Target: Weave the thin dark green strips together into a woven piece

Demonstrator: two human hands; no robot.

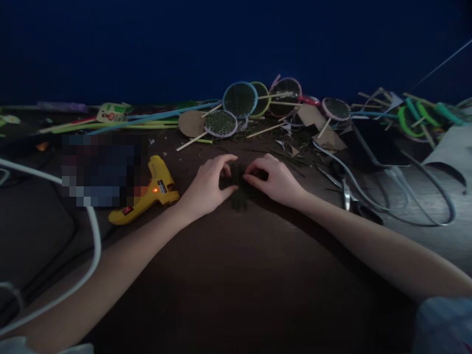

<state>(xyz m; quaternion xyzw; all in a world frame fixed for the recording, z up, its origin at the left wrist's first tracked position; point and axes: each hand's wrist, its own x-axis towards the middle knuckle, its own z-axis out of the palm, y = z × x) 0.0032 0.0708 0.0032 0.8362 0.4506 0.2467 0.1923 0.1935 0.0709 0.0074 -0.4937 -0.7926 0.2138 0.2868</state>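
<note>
Between my hands lies a small dark green piece made of thin strips [239, 200], dim against the dark tabletop. My left hand [210, 187] curves around its left side, with thumb and forefinger spread apart. On the other side, my right hand [276, 181] has its thumb and forefinger pinched together at the piece's edge; whatever is between those fingertips is too dark to make out. A yellow hot glue gun [158, 184] with a lit orange light lies left of my left hand. Scissors [345, 194] rest to the right of my right hand.
Several small round hoops with coloured rims and sticks, one of them blue [255, 101], pile up along the back. A phone [379, 142] and a grey-white cable [448, 201] lie at right. Another white cable [96, 236] crosses the left. Green scraps and paper bits are scattered behind my hands.
</note>
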